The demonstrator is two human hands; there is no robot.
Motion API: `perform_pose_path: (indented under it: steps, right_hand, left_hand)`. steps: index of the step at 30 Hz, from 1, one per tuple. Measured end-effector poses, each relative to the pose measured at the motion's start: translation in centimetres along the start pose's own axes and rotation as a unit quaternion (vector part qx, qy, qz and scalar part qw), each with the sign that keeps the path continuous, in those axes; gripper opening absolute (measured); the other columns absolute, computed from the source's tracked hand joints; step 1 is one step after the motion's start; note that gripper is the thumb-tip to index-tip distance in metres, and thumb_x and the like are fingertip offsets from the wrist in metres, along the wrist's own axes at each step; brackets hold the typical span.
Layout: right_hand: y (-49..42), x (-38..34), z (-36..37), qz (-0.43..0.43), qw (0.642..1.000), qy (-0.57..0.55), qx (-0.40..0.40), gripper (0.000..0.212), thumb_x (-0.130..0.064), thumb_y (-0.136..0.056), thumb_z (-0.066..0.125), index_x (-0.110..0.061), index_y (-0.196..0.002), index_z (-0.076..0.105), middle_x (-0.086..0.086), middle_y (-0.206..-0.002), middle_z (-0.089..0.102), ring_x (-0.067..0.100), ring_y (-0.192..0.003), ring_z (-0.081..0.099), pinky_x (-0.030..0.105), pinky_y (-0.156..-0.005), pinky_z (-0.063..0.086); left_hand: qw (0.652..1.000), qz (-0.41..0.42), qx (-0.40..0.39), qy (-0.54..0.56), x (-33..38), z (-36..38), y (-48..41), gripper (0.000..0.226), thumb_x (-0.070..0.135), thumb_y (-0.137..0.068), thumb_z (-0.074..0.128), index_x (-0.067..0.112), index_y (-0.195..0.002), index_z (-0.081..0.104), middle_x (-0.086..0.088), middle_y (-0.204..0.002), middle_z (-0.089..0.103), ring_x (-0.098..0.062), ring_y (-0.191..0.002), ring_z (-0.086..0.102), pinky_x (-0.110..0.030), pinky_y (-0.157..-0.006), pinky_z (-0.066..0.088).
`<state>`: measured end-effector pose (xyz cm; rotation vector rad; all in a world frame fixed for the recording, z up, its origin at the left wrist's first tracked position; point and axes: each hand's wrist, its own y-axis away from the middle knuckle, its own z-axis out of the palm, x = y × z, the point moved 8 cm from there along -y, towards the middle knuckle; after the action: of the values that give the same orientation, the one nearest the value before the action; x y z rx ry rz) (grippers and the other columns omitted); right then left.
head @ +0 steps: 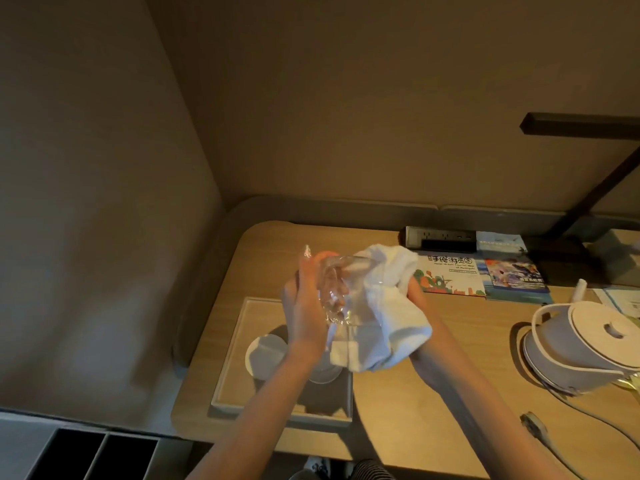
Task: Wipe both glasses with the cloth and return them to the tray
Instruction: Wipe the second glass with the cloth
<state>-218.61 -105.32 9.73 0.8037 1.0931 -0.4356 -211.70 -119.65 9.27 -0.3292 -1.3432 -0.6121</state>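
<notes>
My left hand (304,303) grips a clear glass (337,289), held up above the tray and tilted. My right hand (417,296) is mostly wrapped in a white cloth (381,317) that presses against the glass's right side and hangs below it. On the wooden tray (232,358) underneath, a second glass (323,375) shows partly behind my left forearm, beside a round white coaster (265,351).
A grey electric kettle (581,344) with its cord and plug (535,424) stands at the right. Brochures (450,275) and a power strip (441,239) lie at the back of the wooden desk. The wall closes off the left side.
</notes>
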Motion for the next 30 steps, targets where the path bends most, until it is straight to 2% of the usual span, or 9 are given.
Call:
perform_pose_path:
  steps: [5, 9, 11, 15, 17, 18, 23, 27, 30]
  right_hand:
    - [-0.6, -2.4, -0.5, -0.168, 0.967, 0.188, 0.027, 0.019, -0.013, -0.085, 0.057, -0.027, -0.097, 0.058, -0.016, -0.076, 0.070, 0.000, -0.070, 0.062, 0.009, -0.055, 0.044]
    - [-0.9, -5.6, -1.3, -0.293, 0.845, 0.425, 0.139, 0.013, -0.015, -0.076, 0.064, -0.012, -0.087, 0.060, 0.006, -0.068, 0.065, 0.027, -0.063, 0.056, 0.017, -0.053, 0.040]
    - [-0.3, -6.7, -0.3, -0.362, 0.769, 0.511, 0.130, 0.017, -0.024, -0.072, 0.055, -0.014, -0.085, 0.059, 0.005, -0.065, 0.061, 0.031, -0.056, 0.053, 0.032, -0.048, 0.043]
    - [2.2, -8.0, 2.9, -0.531, 0.590, 0.604, 0.070, 0.014, -0.021, -0.086, 0.053, -0.014, -0.094, 0.061, 0.006, -0.080, 0.066, 0.025, -0.063, 0.059, 0.031, -0.041, 0.043]
    - [2.5, -7.7, 3.5, -0.564, 0.545, 0.618, 0.052, 0.012, -0.015, -0.083, 0.061, -0.012, -0.095, 0.061, 0.007, -0.085, 0.068, 0.025, -0.066, 0.061, 0.033, -0.043, 0.046]
    - [2.1, -7.8, 3.1, -0.553, 0.558, 0.615, 0.065, 0.013, -0.011, -0.079, 0.063, -0.012, -0.092, 0.062, 0.006, -0.084, 0.068, 0.025, -0.066, 0.061, 0.034, -0.044, 0.046]
    - [-1.3, -8.1, -0.8, -0.322, 0.812, 0.446, 0.194, 0.011, -0.023, -0.071, 0.066, -0.021, -0.079, 0.060, -0.003, -0.060, 0.061, 0.020, -0.055, 0.055, 0.029, -0.051, 0.038]
    - [-2.4, -4.8, -1.0, -0.094, 0.980, 0.130, 0.121, 0.019, -0.009, -0.088, 0.055, -0.018, -0.074, 0.062, -0.007, -0.050, 0.064, 0.014, -0.058, 0.058, 0.017, -0.047, 0.047]
    - [-1.6, -1.5, -0.9, 0.054, 0.992, -0.056, 0.104, 0.040, 0.003, -0.097, 0.031, -0.015, -0.066, 0.049, -0.004, -0.027, 0.051, 0.007, -0.031, 0.054, 0.013, -0.031, 0.040]
  left_hand:
    - [0.993, 0.057, -0.064, -0.076, 0.9, 1.3, 0.8, 0.051, 0.046, -0.103, 0.038, 0.022, -0.083, 0.078, -0.025, -0.079, 0.068, -0.042, -0.074, 0.064, -0.038, -0.068, 0.047]
    - [0.984, -0.013, -0.093, -0.150, -0.3, 1.7, 0.1, 0.052, 0.033, -0.106, 0.039, -0.005, -0.089, 0.071, -0.025, -0.081, 0.071, -0.038, -0.077, 0.067, -0.037, -0.069, 0.049]
    - [0.980, -0.079, -0.106, -0.150, -1.2, 1.6, -0.6, 0.050, 0.033, -0.104, 0.041, -0.001, -0.082, 0.072, -0.013, -0.076, 0.074, -0.026, -0.075, 0.070, -0.036, -0.073, 0.052]
    - [0.945, -0.204, -0.180, -0.179, -2.6, 2.8, -1.3, 0.035, 0.026, -0.103, 0.047, 0.008, -0.080, 0.067, -0.007, -0.074, 0.071, -0.016, -0.072, 0.067, -0.025, -0.071, 0.053]
    - [0.928, -0.238, -0.205, -0.201, -2.9, 2.9, -1.2, 0.028, 0.024, -0.102, 0.050, 0.008, -0.083, 0.063, -0.010, -0.081, 0.066, -0.022, -0.080, 0.064, -0.035, -0.085, 0.054]
    - [0.931, -0.234, -0.203, -0.191, -2.5, 2.9, -1.2, 0.030, 0.029, -0.101, 0.050, 0.010, -0.085, 0.066, -0.009, -0.081, 0.069, -0.025, -0.082, 0.066, -0.040, -0.089, 0.054]
    - [0.995, -0.043, -0.065, -0.066, 1.2, 1.9, -1.0, 0.049, 0.039, -0.102, 0.046, 0.007, -0.081, 0.076, -0.015, -0.082, 0.074, -0.031, -0.082, 0.071, -0.035, -0.072, 0.054]
    - [0.977, 0.211, -0.007, -0.035, 4.1, 1.7, -0.1, 0.051, 0.047, -0.098, 0.040, 0.015, -0.069, 0.067, -0.007, -0.061, 0.059, -0.018, -0.059, 0.055, -0.031, -0.054, 0.042]
    - [0.902, 0.407, -0.052, -0.133, 5.0, 2.7, 0.5, 0.050, 0.038, -0.106, 0.031, 0.005, -0.105, 0.068, -0.011, -0.092, 0.072, -0.012, -0.086, 0.067, -0.025, -0.075, 0.054]
